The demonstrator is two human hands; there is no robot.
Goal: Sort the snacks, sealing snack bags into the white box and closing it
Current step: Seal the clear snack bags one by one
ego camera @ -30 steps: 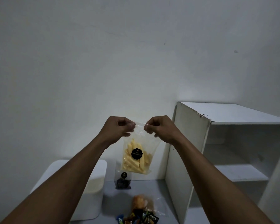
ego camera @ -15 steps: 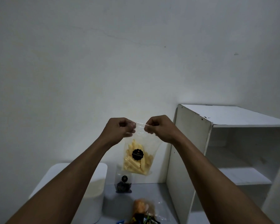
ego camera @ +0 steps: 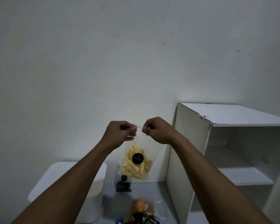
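Note:
A clear snack bag (ego camera: 137,162) of pale yellow sticks with a round black label hangs in the air before the wall. My left hand (ego camera: 120,134) pinches its top edge at the left, and my right hand (ego camera: 157,130) pinches the same edge at the right, the two close together. The white box (ego camera: 61,178) with its lid on stands at the lower left, partly behind my left forearm.
A small clear bag of dark snacks (ego camera: 123,183) leans against the wall on the grey surface. Several more snack packets (ego camera: 142,212) lie at the bottom edge. A white open shelf unit (ego camera: 217,151) stands at the right.
My hands have drawn closer together along the bag's top edge. The view has tilted slightly, so the scene sits a little lower.

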